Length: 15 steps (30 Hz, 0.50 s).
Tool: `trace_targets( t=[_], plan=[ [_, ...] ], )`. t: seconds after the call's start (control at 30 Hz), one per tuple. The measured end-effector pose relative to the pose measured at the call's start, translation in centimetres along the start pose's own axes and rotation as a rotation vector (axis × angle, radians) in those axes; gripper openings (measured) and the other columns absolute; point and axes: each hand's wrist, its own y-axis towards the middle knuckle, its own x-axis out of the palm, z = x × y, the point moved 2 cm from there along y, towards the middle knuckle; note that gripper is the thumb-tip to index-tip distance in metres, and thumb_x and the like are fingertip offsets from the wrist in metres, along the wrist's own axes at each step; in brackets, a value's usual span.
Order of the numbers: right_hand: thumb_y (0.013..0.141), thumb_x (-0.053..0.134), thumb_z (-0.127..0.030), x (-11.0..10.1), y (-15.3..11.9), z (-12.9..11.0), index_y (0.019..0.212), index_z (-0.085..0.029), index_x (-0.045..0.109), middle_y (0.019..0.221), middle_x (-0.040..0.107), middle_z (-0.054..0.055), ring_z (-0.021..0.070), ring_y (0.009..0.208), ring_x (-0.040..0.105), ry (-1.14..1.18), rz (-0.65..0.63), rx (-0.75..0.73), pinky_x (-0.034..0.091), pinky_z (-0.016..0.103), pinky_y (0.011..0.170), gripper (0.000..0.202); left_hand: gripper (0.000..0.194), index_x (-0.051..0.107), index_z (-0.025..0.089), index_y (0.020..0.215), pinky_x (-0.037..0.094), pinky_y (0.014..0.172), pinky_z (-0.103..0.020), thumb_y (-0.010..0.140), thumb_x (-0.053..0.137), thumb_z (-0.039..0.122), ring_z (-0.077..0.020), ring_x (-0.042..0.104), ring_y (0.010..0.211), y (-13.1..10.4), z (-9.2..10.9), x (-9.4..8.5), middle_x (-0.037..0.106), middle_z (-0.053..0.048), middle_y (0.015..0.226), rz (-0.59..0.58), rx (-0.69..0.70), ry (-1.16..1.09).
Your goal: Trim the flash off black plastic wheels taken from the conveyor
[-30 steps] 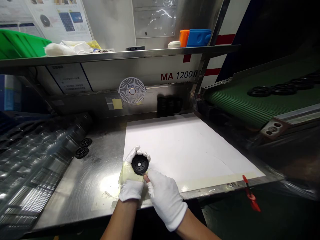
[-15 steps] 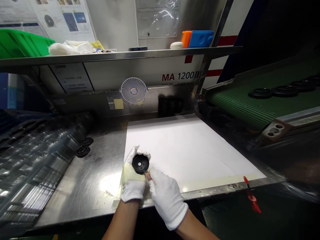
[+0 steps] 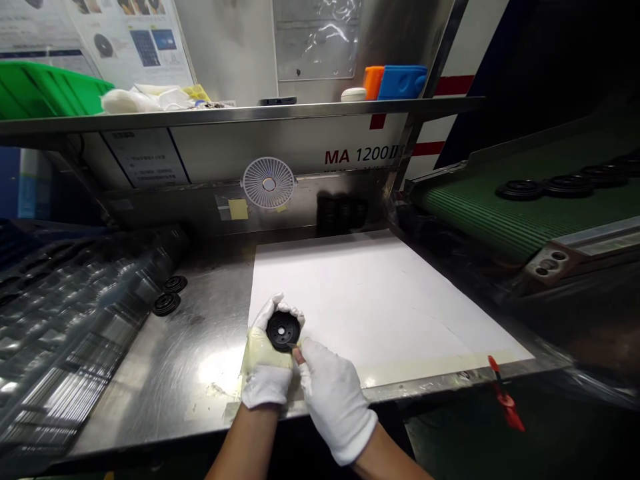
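Observation:
Near the front edge of the white sheet, my left hand (image 3: 267, 363), in a white glove, is wrapped round a black wheel-like plastic disc (image 3: 283, 331). The disc has a light hole at its centre, and its open face is turned up towards me. My right hand (image 3: 333, 387), gloved except for a bare thumb tip, is closed in a pinch at the disc's lower right rim. A thin pointed tip seems to stick out from this pinch against the rim, too small to name. The fingers behind it are hidden.
Two stacks of black discs (image 3: 167, 304) stand on the steel table (image 3: 200, 333) beside clear plastic trays (image 3: 100, 320). More discs (image 3: 520, 189) lie on the green conveyor (image 3: 480, 213). A red-handled tool (image 3: 507, 403) hangs at the front edge. A small fan (image 3: 269, 183) faces me.
Both hands and the disc sit very slightly lower and further right in view, along with a small shift of the whole scene. The grip on the disc looks the same.

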Motion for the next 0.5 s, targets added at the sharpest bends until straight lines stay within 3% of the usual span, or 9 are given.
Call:
trace_targets(
  t=[0.13, 0.3, 0.5],
  plan=[
    [0.092, 0.035, -0.028, 0.0, -0.1, -0.4, 0.076, -0.023, 0.052, 0.068, 0.061, -0.001, 0.0148, 0.061, 0.053, 0.073, -0.062, -0.004, 0.025, 0.028, 0.055, 0.024, 0.017, 0.063, 0.015, 0.089, 0.053, 0.074, -0.031, 0.072, 0.063, 0.012, -0.0111, 0.057, 0.067, 0.0, 0.1, -0.2, 0.059, -0.002, 0.070, 0.013, 0.084, -0.014],
    [0.094, 0.032, -0.036, -1.6, -0.2, 0.1, 0.073, -0.022, 0.049, 0.067, 0.058, -0.003, 0.0126, 0.062, 0.051, 0.240, -0.222, -0.031, 0.030, 0.025, 0.058, 0.031, 0.016, 0.063, 0.014, 0.090, 0.052, 0.079, -0.034, 0.074, 0.060, 0.014, -0.0132, 0.059, 0.072, -0.2, 1.1, -0.7, 0.059, -0.003, 0.072, 0.017, 0.129, -0.008],
    [0.093, 0.033, -0.042, -3.9, -0.5, 1.8, 0.070, -0.023, 0.051, 0.066, 0.058, -0.003, 0.0132, 0.064, 0.054, 0.192, -0.340, -0.024, 0.037, 0.024, 0.060, 0.035, 0.012, 0.061, 0.013, 0.087, 0.050, 0.081, -0.036, 0.077, 0.055, 0.011, -0.0133, 0.059, 0.071, -0.4, 1.6, 0.9, 0.059, -0.003, 0.072, 0.018, 0.090, -0.026]
  ],
)
